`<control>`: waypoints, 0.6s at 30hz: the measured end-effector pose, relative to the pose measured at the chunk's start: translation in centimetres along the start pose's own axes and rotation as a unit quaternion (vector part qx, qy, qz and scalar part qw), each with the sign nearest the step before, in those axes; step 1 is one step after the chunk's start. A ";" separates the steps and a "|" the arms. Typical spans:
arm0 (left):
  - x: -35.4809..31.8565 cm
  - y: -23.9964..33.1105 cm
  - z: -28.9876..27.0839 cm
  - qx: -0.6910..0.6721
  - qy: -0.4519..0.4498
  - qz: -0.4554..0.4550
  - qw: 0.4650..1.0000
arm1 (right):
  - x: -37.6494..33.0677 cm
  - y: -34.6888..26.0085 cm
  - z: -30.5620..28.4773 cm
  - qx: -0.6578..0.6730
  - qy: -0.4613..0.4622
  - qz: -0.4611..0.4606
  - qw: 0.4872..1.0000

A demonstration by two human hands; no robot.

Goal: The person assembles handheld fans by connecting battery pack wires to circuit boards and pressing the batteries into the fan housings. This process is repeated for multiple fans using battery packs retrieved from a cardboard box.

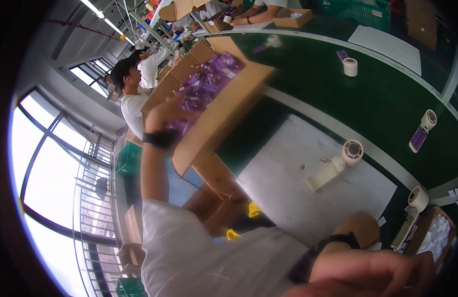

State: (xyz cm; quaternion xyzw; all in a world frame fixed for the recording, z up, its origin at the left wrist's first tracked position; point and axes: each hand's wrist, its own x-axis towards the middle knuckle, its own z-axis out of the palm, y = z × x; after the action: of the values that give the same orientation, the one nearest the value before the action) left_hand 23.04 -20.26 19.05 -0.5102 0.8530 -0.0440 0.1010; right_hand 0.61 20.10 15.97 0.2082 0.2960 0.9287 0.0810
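My left arm reaches up into a cardboard box (239,99) full of small purple-wrapped pieces (204,81) that look like battery cells. My left hand (164,115), dark band at its wrist, is among them at the near end. Motion blurs its fingers, so its grip is unclear. At the lower right, close to the camera, is my right hand (382,270), its fingers bent together; whatever they hold is hidden. On the white mat (273,168) between my arms lies a cream handheld fan (338,161), its handle open and no purple piece visible in it.
A green conveyor belt (308,64) curves behind the mat, carrying several fans, some with purple pieces in their handles. Another fan (412,210) leans by a box (449,227) of small white parts at right. Co-workers sit at left and across the belt. Green crates (130,159) stand at left.
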 end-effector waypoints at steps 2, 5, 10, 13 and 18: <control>1.3 -1.3 3.7 0.012 -0.039 -0.042 0.998 | -0.2 0.0 -0.4 -0.010 -0.014 -0.011 1.000; 1.1 -1.7 6.9 -0.116 0.032 -0.021 0.993 | -0.1 -0.7 -0.3 -0.026 -0.019 0.024 0.999; 1.1 -1.5 7.1 -0.057 0.029 -0.068 0.996 | 0.1 -0.2 0.1 -0.050 -0.013 0.053 0.997; 1.7 -1.8 7.5 -0.085 0.084 -0.050 0.992 | 0.0 0.1 0.1 -0.036 -0.010 0.051 0.998; 0.5 -0.9 6.9 -0.090 0.040 -0.048 0.994 | 0.2 -0.3 0.2 -0.014 -0.002 0.065 0.998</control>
State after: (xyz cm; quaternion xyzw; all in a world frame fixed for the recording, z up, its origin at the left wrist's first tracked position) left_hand 25.06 -20.96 12.46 -0.5558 0.8311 0.0078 0.0177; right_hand 0.54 20.51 15.96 0.2277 0.2689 0.9355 0.0244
